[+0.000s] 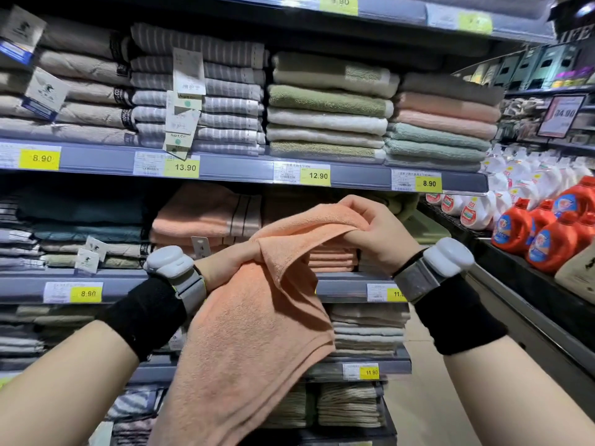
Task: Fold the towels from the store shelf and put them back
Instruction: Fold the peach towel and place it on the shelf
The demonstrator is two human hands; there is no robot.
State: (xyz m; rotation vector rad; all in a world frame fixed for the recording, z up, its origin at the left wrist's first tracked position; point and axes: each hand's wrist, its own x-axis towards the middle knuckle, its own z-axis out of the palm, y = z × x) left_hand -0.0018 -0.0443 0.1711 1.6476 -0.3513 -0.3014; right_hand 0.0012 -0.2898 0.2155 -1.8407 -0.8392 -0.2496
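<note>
A peach-orange towel (pixel 254 323) hangs unfolded in front of the store shelf (pixel 225 170). My right hand (pixel 376 230) pinches its upper edge at chest height, fingers closed on the cloth. My left hand (pixel 225 263) grips the same towel lower and to the left, mostly wrapped by the fabric. The rest of the towel drapes down and left between my forearms. Behind it, a stack of folded peach towels (pixel 206 217) lies on the middle shelf.
Folded towel stacks fill the shelves: grey striped (pixel 225 91), green and cream (pixel 325 114), pink and mint (pixel 441 123). Yellow price tags line the shelf edges. Orange detergent bottles (pixel 547 233) stand on a rack to the right. An aisle floor (pixel 428 397) runs at lower right.
</note>
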